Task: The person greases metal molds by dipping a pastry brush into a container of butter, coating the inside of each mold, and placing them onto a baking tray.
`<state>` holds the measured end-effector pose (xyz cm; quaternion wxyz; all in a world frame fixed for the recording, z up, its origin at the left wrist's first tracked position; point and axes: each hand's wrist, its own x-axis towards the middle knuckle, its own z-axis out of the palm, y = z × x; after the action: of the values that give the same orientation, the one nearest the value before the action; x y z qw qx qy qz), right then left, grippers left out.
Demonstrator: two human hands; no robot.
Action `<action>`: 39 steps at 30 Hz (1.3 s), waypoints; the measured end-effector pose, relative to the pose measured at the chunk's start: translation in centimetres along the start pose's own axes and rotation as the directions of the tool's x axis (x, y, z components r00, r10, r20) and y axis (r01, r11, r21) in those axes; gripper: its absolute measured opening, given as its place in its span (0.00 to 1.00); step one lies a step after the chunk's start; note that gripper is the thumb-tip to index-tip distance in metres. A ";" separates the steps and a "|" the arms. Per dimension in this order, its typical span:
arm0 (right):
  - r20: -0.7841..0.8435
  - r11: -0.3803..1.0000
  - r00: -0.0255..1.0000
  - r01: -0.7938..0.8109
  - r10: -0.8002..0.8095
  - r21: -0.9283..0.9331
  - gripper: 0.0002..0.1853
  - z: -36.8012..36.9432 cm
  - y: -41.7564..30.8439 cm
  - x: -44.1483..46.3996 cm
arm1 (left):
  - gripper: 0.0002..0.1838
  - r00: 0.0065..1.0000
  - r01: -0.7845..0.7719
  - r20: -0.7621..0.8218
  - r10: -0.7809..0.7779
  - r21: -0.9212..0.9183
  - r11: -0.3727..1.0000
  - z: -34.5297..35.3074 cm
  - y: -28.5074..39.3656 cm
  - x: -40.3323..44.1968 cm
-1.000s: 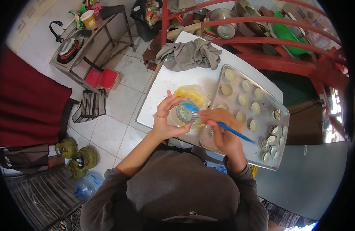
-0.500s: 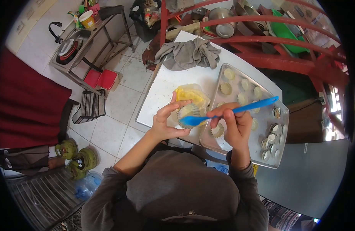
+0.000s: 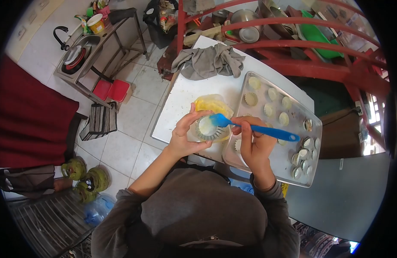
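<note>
My left hand point(image 3: 185, 134) grips a fluted metal mould point(image 3: 208, 130) by its rim, its inside facing up. Between the fingers and thumb of my right hand point(image 3: 256, 144) is a blue brush point(image 3: 271, 131), whose head touches the inside of the mould. Beneath the mould, partly hidden, a clear container point(image 3: 211, 103) holds something yellow. To the right lies a metal tray point(image 3: 271, 91) with several fluted moulds, some set out singly and others clustered near its right edge.
A grey cloth point(image 3: 209, 61) lies crumpled on the far part of the white table point(image 3: 177, 99). Red railings point(image 3: 301, 46) with pots and a green basin behind them stand beyond. A sink point(image 3: 89, 41) is at the upper left.
The blue brush has swung across the mould, its handle now pointing lower to the right. My right hand has shifted with it, while my left hand keeps the mould and has tilted it slightly.
</note>
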<state>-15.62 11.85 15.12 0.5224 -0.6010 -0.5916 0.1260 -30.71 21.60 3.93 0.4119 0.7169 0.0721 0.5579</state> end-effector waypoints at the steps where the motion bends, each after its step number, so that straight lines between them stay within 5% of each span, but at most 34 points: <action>1: 0.008 0.998 1.000 -0.006 0.005 0.059 0.06 0.4 0.4 -0.1 | 0.47 1.000 0.008 -0.005 -0.007 0.023 1.000 -0.2 -0.3 -0.2; 3: 0.021 0.985 1.000 -0.019 0.016 0.174 0.05 2.0 1.5 -0.1 | 0.45 0.999 0.042 -0.021 -0.040 0.096 0.994 -0.7 -0.6 -0.6; 6: 0.109 0.990 0.989 0.114 -0.105 -0.082 0.08 4.1 3.0 0.3 | 0.45 0.992 0.110 -0.089 -0.091 0.238 0.965 -2.2 -1.4 -1.9; 10: 0.083 0.989 0.994 -0.082 0.072 0.126 0.08 6.4 5.3 0.5 | 0.49 0.934 0.346 -0.217 -0.283 0.360 0.866 -4.1 -3.0 -5.8; 13: 0.068 0.962 0.991 -0.126 0.113 0.241 0.08 8.5 7.2 0.0 | 0.51 0.810 0.570 -0.214 -0.546 0.507 0.647 -5.3 -3.1 -6.8; 16: 0.162 0.962 0.976 -0.177 0.144 0.210 0.08 9.9 8.2 -0.2 | 0.52 0.886 0.426 -0.199 -0.419 0.709 0.562 -6.1 -2.6 -6.4; 19: 0.229 0.955 0.959 -0.215 0.167 0.204 0.08 10.8 8.5 -0.3 | 0.48 0.927 0.304 -0.048 -0.371 0.676 0.672 -8.0 -3.1 -7.5; 24: 0.305 0.928 0.924 -0.303 0.230 0.215 0.08 12.7 9.2 -0.6 | 0.41 0.870 0.393 0.020 -0.493 0.577 0.716 -9.0 -4.3 -8.0; 27: 0.329 0.985 0.933 -0.167 0.145 0.041 0.07 13.7 10.3 -1.6 | 0.39 0.864 0.399 -0.013 -0.503 0.627 0.669 -8.5 -3.2 -7.1; 39: 0.244 0.985 0.959 0.162 -0.141 -0.067 0.05 12.6 7.7 -1.2 | 0.34 0.922 0.370 -0.144 -0.360 0.608 0.702 -7.5 -2.7 -7.1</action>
<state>-21.14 18.77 3.23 0.4293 -0.5565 -0.6991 0.1313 -38.81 23.21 -2.87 0.2525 0.7794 0.3961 0.4145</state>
